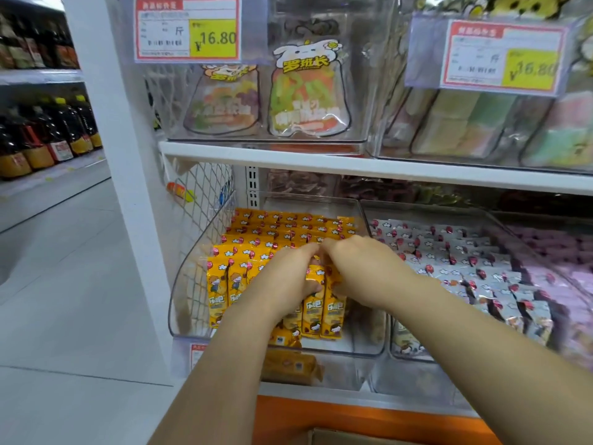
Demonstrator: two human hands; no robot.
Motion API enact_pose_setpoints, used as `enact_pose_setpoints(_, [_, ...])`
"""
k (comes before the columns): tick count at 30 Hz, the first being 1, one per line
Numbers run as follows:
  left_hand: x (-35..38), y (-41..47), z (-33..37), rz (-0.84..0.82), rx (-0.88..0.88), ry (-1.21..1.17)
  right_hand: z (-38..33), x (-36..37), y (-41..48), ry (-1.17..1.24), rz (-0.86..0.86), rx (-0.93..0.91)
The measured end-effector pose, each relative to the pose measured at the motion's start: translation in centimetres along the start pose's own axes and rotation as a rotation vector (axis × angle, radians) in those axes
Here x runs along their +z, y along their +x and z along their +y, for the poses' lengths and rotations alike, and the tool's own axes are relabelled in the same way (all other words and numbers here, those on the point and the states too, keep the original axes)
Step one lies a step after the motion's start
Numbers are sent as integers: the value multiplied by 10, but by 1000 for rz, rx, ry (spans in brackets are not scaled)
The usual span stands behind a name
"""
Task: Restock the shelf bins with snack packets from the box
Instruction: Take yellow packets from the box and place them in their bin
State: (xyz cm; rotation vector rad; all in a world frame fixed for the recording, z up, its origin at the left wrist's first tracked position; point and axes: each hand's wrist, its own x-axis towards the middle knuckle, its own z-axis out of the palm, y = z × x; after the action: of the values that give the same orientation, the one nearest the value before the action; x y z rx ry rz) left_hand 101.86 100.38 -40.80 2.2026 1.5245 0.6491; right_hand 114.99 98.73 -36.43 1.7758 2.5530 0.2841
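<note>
A: Step in hand?
B: Placing. Both hands are inside the clear plastic shelf bin (362, 345), near its front edge, right of middle. The left hand (288, 277) is curled round a small upright bunch of yellow foil snack packets (316, 297), thumb across their front. The right hand (359, 271) is curled over the same bunch from the right side, knuckles up
A: Bin state?
B: Rows of the same yellow packets run from the back wall to the front along the left wall. The front right corner looks bare. My judgement: late in filling this bin
A: Next move?
B: Probably seat the bunch upright against the front row and let go without toppling its neighbours. Then reach to the brown cardboard box (369, 440) for more
A: Blind spots?
B: The right fingertips are hidden behind the knuckles, so I cannot tell how many packets each hand has. The box is cut off at the bottom edge, contents unseen. The neighbouring bin's grey-and-white packets (465, 261) run off to the right, print too small to read
</note>
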Motion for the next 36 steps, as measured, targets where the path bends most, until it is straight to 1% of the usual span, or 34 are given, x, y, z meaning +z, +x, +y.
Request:
enact_pose_setpoints(2, [2,-1,-2,-17,-6,25,-4,7,5,-4,-19,12])
enact_pose_setpoints(5, [5,-4,-4,-29,-16,17,-6,15,5,-82,-7,6])
enact_pose_setpoints(7, [0,-7,-7,7,13,-1,-4,15,4,-130,6,-14])
enact_pose_setpoints(9, [-11,-15,-14,72,16,-20,-1,12,2,-127,28,-20])
enact_pose_setpoints(12, [-24,-36,-32,151,-28,-110,-5,6,-3,19,82,-48])
enact_pose_setpoints(13, [-27,-44,-38,159,-51,-152,-11,5,-6,129,71,-63])
enact_pose_setpoints(14, [-29,-51,-43,155,-76,-191,-19,6,-9,263,12,-67])
enact_pose_setpoints(16, [-31,-62,-51,107,-136,-233,-32,9,-12,479,-178,-68])
enact_pose_setpoints(17, [-31,-65,-54,65,-168,-226,-38,13,-12,530,-269,-68])
enact_pose_setpoints(20, [-30,-65,-59,-54,-229,-125,-42,27,-10,529,-471,-52])
enact_pose_setpoints(22, [-32,-61,-59,-149,-266,-58,-41,33,-9,559,-559,-16])
enact_pose_setpoints(24, [-34,-56,-58,-278,-311,16,-39,35,-7,566,-634,14])
enact_pose_setpoints(26, [-35,-51,-58,-385,-331,87,-37,36,-7,598,-695,37])
enact_pose_setpoints(28, [-36,-48,-57,-450,-350,104,-37,35,-7,630,-732,36])
enact_pose_setpoints(32, [-38,-43,-52,-534,-367,167,-35,35,-7,643,-762,48])
enact_pose_setpoints(36, [-37,-41,-54,-563,-371,168,-35,30,-11,686,-762,47])
